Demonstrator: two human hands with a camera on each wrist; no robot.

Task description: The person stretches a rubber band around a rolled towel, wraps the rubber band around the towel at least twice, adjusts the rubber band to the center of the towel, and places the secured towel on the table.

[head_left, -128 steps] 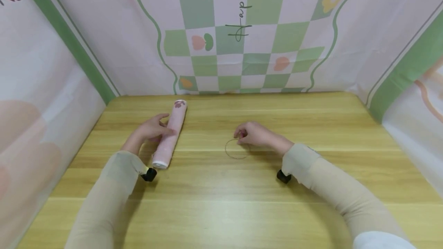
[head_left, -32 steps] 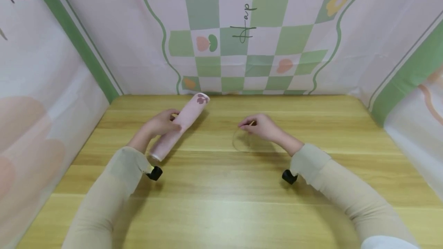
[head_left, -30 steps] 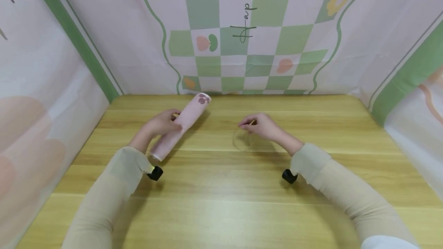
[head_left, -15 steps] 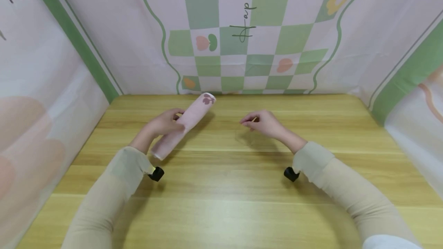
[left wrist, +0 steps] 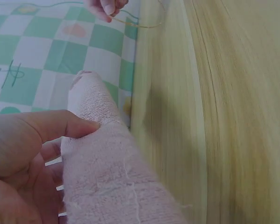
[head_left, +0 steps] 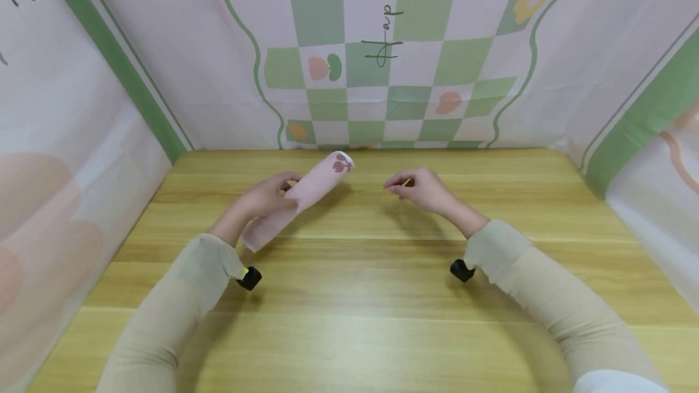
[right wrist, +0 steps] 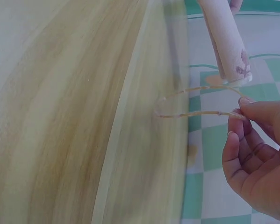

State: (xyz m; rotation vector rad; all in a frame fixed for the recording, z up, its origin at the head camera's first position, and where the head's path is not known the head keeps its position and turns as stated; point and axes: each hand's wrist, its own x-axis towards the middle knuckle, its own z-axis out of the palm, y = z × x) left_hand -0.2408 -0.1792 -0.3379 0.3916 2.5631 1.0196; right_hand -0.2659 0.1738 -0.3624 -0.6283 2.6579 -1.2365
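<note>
A pink towel [head_left: 319,184] rolled into a tube is gripped round its middle by my left hand [head_left: 267,196]. In the left wrist view the thumb lies across the roll [left wrist: 102,163], with the fingers behind it. Its far end, printed with a dark flower-like mark, is raised and angled toward the right hand. My right hand [head_left: 426,190] pinches a thin, tan rubber band [right wrist: 200,112] between thumb and forefinger. The band hangs as a wide loop, apart from the towel's end, and barely shows in the head view.
The wooden table [head_left: 355,296] lies under both hands. Behind it stands a cloth backdrop [head_left: 409,62] with green checks and the word "Happy". Printed cloth also rises on the left [head_left: 71,199] and right sides. A small black camera sits at each wrist.
The towel has been lifted from the table, and its far end has swung right toward the right hand. The rubber band has been raised off the table, with the right hand moving slightly right and away.
</note>
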